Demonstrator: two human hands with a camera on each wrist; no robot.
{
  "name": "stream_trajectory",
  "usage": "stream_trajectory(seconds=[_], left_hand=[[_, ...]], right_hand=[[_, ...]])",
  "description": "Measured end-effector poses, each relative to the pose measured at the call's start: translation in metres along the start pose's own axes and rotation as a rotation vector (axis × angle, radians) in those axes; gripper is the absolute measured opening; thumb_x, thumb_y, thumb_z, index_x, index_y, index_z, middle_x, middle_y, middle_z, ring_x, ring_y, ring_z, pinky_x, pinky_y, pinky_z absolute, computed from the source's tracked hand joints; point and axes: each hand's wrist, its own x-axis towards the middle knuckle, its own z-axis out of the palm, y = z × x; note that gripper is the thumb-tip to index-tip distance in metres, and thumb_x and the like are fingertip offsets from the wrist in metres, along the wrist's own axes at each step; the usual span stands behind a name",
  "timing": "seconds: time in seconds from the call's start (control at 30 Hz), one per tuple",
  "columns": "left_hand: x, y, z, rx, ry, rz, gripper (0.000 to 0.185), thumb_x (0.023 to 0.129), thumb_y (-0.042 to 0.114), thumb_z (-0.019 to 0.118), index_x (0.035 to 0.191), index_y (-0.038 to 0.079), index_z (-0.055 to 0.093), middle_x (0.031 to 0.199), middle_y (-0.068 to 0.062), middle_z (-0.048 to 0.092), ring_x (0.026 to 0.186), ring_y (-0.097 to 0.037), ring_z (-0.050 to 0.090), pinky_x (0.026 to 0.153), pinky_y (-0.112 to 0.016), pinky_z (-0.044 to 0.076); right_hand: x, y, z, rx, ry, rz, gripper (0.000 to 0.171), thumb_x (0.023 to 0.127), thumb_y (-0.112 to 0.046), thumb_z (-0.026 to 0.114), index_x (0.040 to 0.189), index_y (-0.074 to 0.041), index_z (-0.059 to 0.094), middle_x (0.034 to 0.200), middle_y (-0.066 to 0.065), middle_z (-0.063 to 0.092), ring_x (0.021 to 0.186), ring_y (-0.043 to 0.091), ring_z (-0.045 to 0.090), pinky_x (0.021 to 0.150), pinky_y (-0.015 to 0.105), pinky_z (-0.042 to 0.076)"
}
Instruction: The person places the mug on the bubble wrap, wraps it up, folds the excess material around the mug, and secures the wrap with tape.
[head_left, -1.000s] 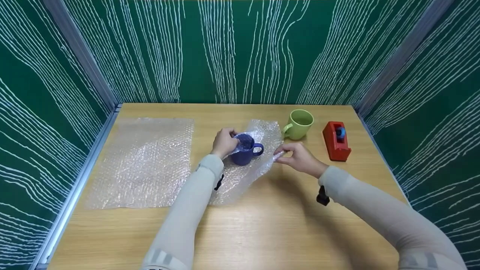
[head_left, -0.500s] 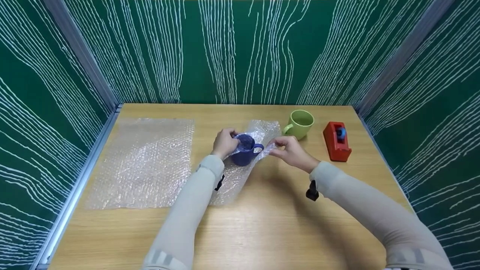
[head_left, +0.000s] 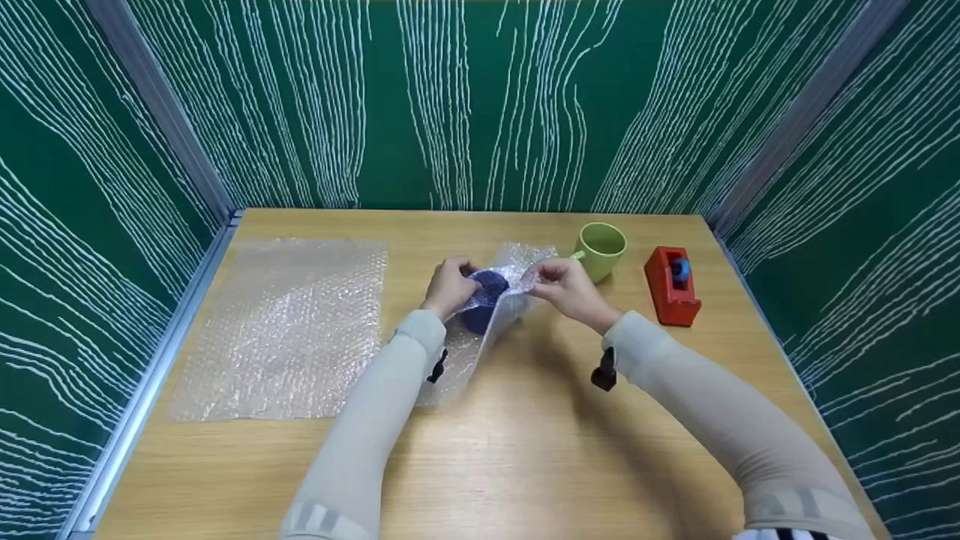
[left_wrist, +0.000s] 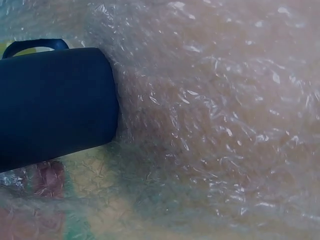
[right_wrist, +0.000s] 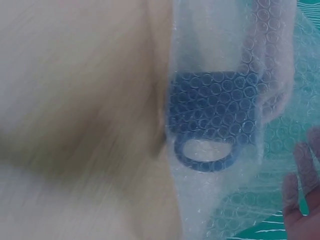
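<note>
Right hand: shifted in toward the mug over the last second, taking its edge of bubble wrap across the handle side; thumb and fingertips pinched together on that edge.
Left hand: about where it was — fingers curled at the mug's left rim, holding a flap of wrap there; far fingertips hidden.
Blue mug: upright on the wrap, between the hands; handle seen through the film from the right wrist.
Wrapping step: looks like second side going over, first side already at the rim.
Next pull: should call for drawing the edge snug with the left flap kept pinned — slack could slip off the handle.
Tape dispenser: right side, well apart, untouched.
</note>
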Motion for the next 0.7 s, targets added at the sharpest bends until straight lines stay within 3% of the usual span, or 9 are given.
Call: stream_trajectory(seconds=[0.23, 0.4, 0.5, 0.6, 0.7], left_hand=[[-0.001, 0.0, -0.001, -0.144, -0.019, -0.04, 0.02, 0.087, -0.009, 0.076, 0.106, -0.003, 0.078, 0.102, -0.012, 0.076, 0.092, -0.017, 0.062, 0.085, -0.028, 0.054], [-0.001, 0.001, -0.006, -0.222, -0.058, -0.085, 0.017, 0.096, 0.0, 0.074, 0.112, -0.003, 0.079, 0.111, -0.014, 0.077, 0.097, -0.018, 0.065, 0.086, -0.027, 0.056], [-0.002, 0.001, -0.012, -0.221, -0.08, -0.101, 0.02, 0.102, 0.011, 0.072, 0.116, 0.001, 0.081, 0.116, -0.014, 0.078, 0.102, -0.019, 0.067, 0.09, -0.03, 0.058], [-0.003, 0.002, -0.019, -0.213, -0.081, -0.111, 0.02, 0.106, 0.019, 0.067, 0.112, 0.006, 0.082, 0.108, -0.005, 0.078, 0.1, -0.016, 0.066, 0.09, -0.029, 0.056], [-0.006, 0.003, -0.028, -0.235, -0.097, -0.122, 0.027, 0.11, 0.028, 0.061, 0.099, 0.008, 0.077, 0.094, 0.001, 0.069, 0.092, -0.015, 0.061, 0.087, -0.032, 0.052]], right_hand=[[0.019, -0.004, 0.007, -0.007, -0.003, 0.033, 0.013, 0.095, 0.004, 0.077, 0.092, -0.008, 0.08, 0.094, 0.008, 0.078, 0.087, 0.014, 0.065, 0.077, 0.017, 0.057], [0.032, -0.007, 0.014, -0.023, -0.009, 0.025, 0.007, 0.095, 0.002, 0.079, 0.092, -0.004, 0.079, 0.088, -0.002, 0.075, 0.081, 0.011, 0.065, 0.075, 0.018, 0.056], [0.039, -0.006, 0.018, -0.027, -0.016, 0.016, 0.006, 0.096, 0.0, 0.079, 0.092, -0.004, 0.079, 0.087, 0.0, 0.076, 0.081, 0.01, 0.065, 0.074, 0.018, 0.055], [0.046, -0.003, 0.023, -0.036, -0.013, 0.009, 0.004, 0.095, 0.0, 0.079, 0.092, -0.001, 0.079, 0.09, 0.005, 0.077, 0.08, 0.01, 0.065, 0.073, 0.018, 0.054], [0.052, -0.001, 0.028, -0.067, -0.002, 0.015, 0.004, 0.096, -0.001, 0.079, 0.092, -0.001, 0.08, 0.094, 0.01, 0.079, 0.081, 0.01, 0.065, 0.074, 0.018, 0.054]])
